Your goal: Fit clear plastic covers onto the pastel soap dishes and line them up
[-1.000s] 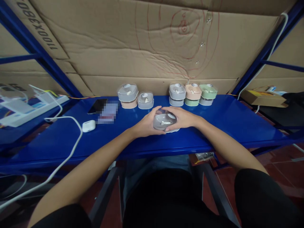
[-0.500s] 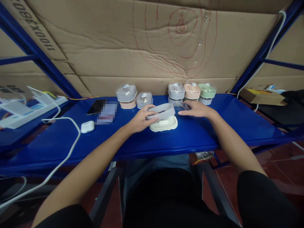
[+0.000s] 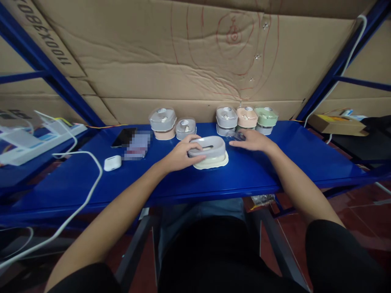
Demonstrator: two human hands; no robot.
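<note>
My left hand (image 3: 187,154) grips the left end of a grey plastic box body (image 3: 215,151) with a dark slot in its floor. This body is over a cream base (image 3: 210,163) with a wavy rim, on the blue table; I cannot tell whether it is seated on it. Farther right, my right hand (image 3: 253,140) has thumb and fingers around a clear plastic lid (image 3: 236,136), low over the table. Behind it stand stacked boxes in grey (image 3: 226,118), peach (image 3: 247,117) and green (image 3: 266,117).
A grey-over-peach stack (image 3: 163,121) and a single grey box (image 3: 186,128) stand at the back left. A white earbud case (image 3: 113,162), a phone (image 3: 124,137), a white cable (image 3: 97,171) and a power strip (image 3: 42,142) lie left. A cardboard box (image 3: 338,124) is at the right.
The clear lid has come off the box and moved right in my right hand. My left hand raised and tilted the grey body over the cream base, then lowered and levelled it.
</note>
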